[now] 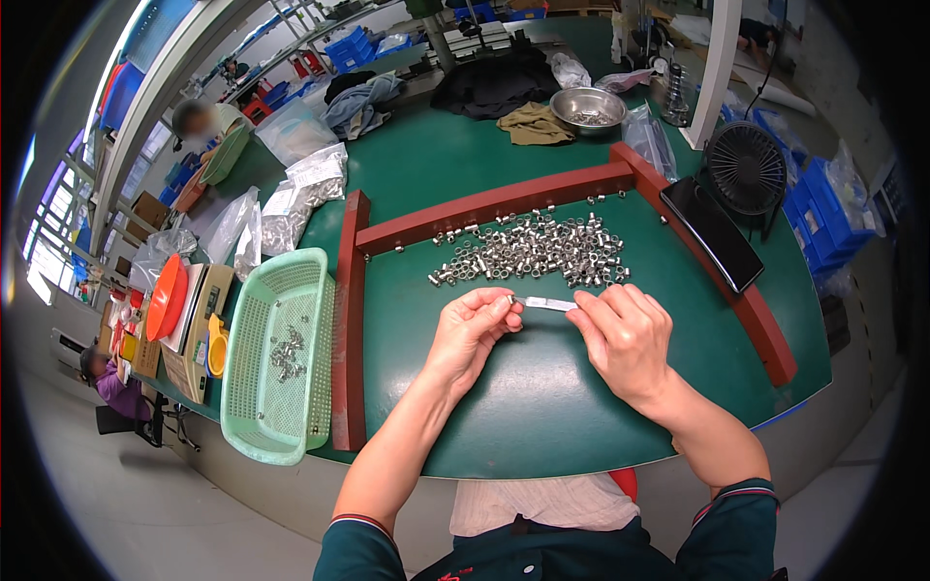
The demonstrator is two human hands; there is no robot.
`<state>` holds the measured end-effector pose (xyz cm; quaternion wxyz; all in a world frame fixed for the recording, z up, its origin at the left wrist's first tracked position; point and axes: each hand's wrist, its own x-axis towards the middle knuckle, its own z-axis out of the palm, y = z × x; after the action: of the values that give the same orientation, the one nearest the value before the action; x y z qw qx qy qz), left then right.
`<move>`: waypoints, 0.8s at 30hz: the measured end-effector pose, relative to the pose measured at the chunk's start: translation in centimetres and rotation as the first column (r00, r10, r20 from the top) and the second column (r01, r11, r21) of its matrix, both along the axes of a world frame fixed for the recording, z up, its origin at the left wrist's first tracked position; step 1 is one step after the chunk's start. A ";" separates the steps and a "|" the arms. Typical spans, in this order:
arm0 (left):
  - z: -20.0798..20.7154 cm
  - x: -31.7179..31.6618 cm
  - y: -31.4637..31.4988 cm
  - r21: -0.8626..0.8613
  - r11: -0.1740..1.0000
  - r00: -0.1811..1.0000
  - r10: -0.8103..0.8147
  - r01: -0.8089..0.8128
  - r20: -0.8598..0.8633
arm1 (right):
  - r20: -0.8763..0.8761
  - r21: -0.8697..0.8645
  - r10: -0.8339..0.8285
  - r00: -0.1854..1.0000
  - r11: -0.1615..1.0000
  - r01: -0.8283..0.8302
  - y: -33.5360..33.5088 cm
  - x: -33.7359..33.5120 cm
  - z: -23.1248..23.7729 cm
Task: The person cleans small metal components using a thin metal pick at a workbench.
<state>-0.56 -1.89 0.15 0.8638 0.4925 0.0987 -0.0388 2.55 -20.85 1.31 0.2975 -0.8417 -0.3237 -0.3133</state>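
My left hand [461,337] pinches a small metal sleeve [513,301] between thumb and fingers, in front of the pile. In my right hand [628,341] is a slim whitish strip-like tool [549,304], its far end pointing at the sleeve; whether it touches or enters the sleeve I cannot tell. Just beyond both hands lies a loose pile of short silvery metal sleeves [542,250] on the green tabletop [504,426]. To the left, a pale green plastic basket [237,387] holds a small group of similar sleeves [288,356].
A dark red frame [494,205] borders the pile on three sides. A phone [712,232] leans on its right bar, beside a black fan [744,168]. Farther back are a metal bowl [589,109] and dark cloth [496,82]. A scale [194,334] stands left of the basket.
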 end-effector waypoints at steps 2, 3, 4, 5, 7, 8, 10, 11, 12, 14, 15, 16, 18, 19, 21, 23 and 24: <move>0.2 -0.1 0.0 -0.005 1.000 1.000 0.007 -0.007 -0.009 | 0.008 0.006 0.001 1.000 1.000 -0.001 0.1 -0.1 -0.1; 0.3 -0.1 0.1 -0.009 1.000 1.000 0.014 -0.014 -0.017 | 0.011 0.015 0.007 1.000 1.000 -0.007 0.1 -0.1 -0.1; 0.3 -0.2 0.1 -0.011 1.000 1.000 0.017 -0.017 -0.018 | 0.015 0.023 0.015 1.000 1.000 -0.015 0.1 -0.1 0.0; 0.3 -0.2 0.1 -0.006 0.999 0.998 0.035 -0.036 -0.047 | 0.014 0.021 0.019 1.000 1.000 -0.019 0.1 0.0 0.1; 0.3 -0.1 0.1 -0.004 0.998 0.996 0.057 -0.057 -0.075 | 0.023 0.121 -0.008 1.000 0.993 0.005 -0.1 0.2 0.6; 0.3 0.0 0.0 -0.006 0.998 0.995 0.057 -0.058 -0.082 | 0.012 0.114 -0.011 1.000 0.993 0.009 -0.2 0.2 0.7; 0.3 -0.1 0.0 -0.009 0.998 0.994 0.057 -0.058 -0.091 | 0.003 0.084 0.002 1.000 0.996 -0.002 -0.2 0.3 0.4; 0.2 -0.1 0.2 -0.023 0.998 0.995 0.050 -0.052 -0.087 | -0.008 0.057 0.010 1.000 0.998 -0.010 -0.1 0.3 0.2; 0.2 -0.2 0.3 -0.037 0.998 0.996 0.042 -0.045 -0.083 | -0.008 0.057 0.009 1.000 0.998 -0.009 0.0 0.3 0.2; 0.2 -0.2 0.3 -0.040 0.998 0.997 0.039 -0.042 -0.073 | -0.032 0.030 0.031 0.999 0.999 -0.030 0.0 0.2 0.2; 0.2 -0.1 0.3 -0.042 0.998 0.997 0.037 -0.040 -0.064 | -0.031 0.030 0.029 0.999 0.999 -0.028 0.0 0.1 0.2; 0.1 -0.1 0.3 -0.041 0.998 0.997 0.039 -0.041 -0.064 | -0.043 0.021 0.033 0.999 0.999 -0.032 0.1 0.0 0.1; 0.0 -0.1 0.2 -0.009 0.999 0.997 0.049 -0.050 -0.066 | -0.056 0.014 0.039 0.998 0.999 -0.038 0.1 0.0 0.0; 0.0 -0.1 0.2 -0.009 0.999 0.997 0.046 -0.046 -0.066 | -0.053 0.015 0.042 0.998 0.999 -0.041 0.1 0.0 -0.1; 0.0 -0.1 0.2 0.021 0.998 0.997 0.059 -0.058 -0.047 | -0.049 0.017 0.041 0.998 0.999 -0.041 0.1 0.0 -0.1; 0.1 -0.1 0.1 0.034 0.998 0.998 0.053 -0.051 -0.046 | -0.058 0.010 0.045 0.997 0.999 -0.045 0.1 0.0 -0.2; 0.1 -0.1 0.0 0.046 0.998 0.998 0.049 -0.047 -0.045 | -0.058 0.010 0.044 0.997 0.999 -0.043 0.0 0.0 -0.2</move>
<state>-0.66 -1.88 0.26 0.8506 0.5084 0.1311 -0.0270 2.60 -20.81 1.09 0.3175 -0.8418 -0.3319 -0.2836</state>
